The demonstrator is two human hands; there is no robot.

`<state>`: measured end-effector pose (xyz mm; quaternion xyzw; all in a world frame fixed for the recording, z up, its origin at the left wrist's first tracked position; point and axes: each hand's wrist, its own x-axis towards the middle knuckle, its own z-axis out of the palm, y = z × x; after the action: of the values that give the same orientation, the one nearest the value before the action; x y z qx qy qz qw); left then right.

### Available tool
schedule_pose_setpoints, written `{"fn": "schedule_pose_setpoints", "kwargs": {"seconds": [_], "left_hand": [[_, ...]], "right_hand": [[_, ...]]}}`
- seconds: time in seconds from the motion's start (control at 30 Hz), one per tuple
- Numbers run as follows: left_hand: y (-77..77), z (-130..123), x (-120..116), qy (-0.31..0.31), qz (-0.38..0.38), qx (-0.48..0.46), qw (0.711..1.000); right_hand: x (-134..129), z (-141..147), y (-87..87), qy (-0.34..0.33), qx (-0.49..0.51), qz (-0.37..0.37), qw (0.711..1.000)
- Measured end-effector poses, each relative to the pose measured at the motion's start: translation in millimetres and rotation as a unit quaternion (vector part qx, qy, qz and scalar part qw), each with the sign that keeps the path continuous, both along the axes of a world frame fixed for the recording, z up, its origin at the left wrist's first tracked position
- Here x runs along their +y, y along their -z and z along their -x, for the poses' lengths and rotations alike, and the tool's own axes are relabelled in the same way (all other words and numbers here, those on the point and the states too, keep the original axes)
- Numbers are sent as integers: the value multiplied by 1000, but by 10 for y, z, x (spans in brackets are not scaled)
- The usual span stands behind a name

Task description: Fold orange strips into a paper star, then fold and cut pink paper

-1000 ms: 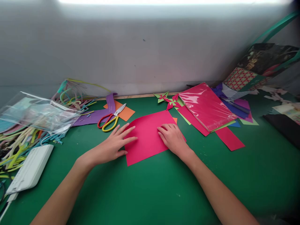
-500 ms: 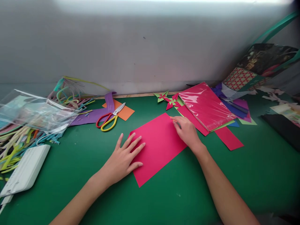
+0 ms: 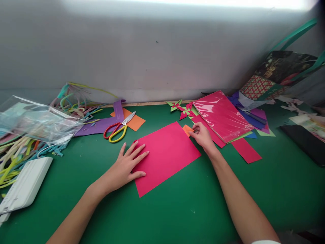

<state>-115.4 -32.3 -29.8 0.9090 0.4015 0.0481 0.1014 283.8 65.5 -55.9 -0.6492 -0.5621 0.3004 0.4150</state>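
The left hand [image 3: 120, 173] is lying at nine o'clock on the pink sheet [image 3: 167, 156], its fingers spreading wide and holding nothing, only pressing lightly. The right hand [image 3: 202, 135] is working at about two o'clock, its fingers closing in a pinch on the small orange paper [image 3: 187, 130]. Steadying the sheet well is probably calling for flat, even pressure, since digging fingertips would be risking dents. The pinch is wanting a light touch near the orange edge; squeezing harder would be inviting a crease.

The sheet is lying flat on the green counter [image 3: 177, 217], slanting, with its smooth, plain face showing no visible fold line. The orange paper is meeting its upper-right edge; whether any is tucking beneath is staying unclear. From the sheet's centre, scissors [image 3: 117, 133] are resting at ten o'clock, and folded paper stars [image 3: 186, 110] are sitting at one.
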Motion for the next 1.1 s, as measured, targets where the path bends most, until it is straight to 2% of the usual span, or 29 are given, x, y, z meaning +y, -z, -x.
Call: {"fn": "schedule_pose_setpoints", "kwargs": {"seconds": [0.1,0.17,0.23,0.33,0.4,0.47,0.5,0.6,0.67,0.77,0.87,0.93,1.1], "left_hand": [[-16,-1,1,8,-11,-5,1000],[-52,7,-4,22,-18,-3,1000],[-103,15,-20,46,-14,4,999],[-177,13,-60,87,17,14,996],[-208,-1,-84,102,34,12,994],[-220,-22,-98,106,42,4,993],[-220,-34,-98,108,42,-2,993],[-204,-65,-69,104,33,-21,994],[-189,-70,-24,85,6,-36,996],[-187,-47,66,53,-38,-45,997],[-225,-10,152,50,-46,-55,996],[-269,11,197,59,-14,-77,995],[-381,58,314,51,128,-150,979]], "right_hand": [[37,-85,5,60,185,-44,980],[59,-143,20,89,255,-74,960],[62,-178,32,121,243,-93,958],[2,-120,-4,154,128,-124,972],[-84,19,-76,92,56,-130,986],[-195,222,-167,-23,-14,-136,990],[-254,334,-209,-91,-58,-148,983],[-414,627,-280,-301,-203,-151,919],[-488,737,-283,-367,-291,-128,874],[-552,772,-290,-381,-361,-116,843],[-592,730,-357,-371,-369,-116,844],[-622,697,-415,-366,-367,-110,848],[-714,650,-495,-387,-378,-93,836]]}}
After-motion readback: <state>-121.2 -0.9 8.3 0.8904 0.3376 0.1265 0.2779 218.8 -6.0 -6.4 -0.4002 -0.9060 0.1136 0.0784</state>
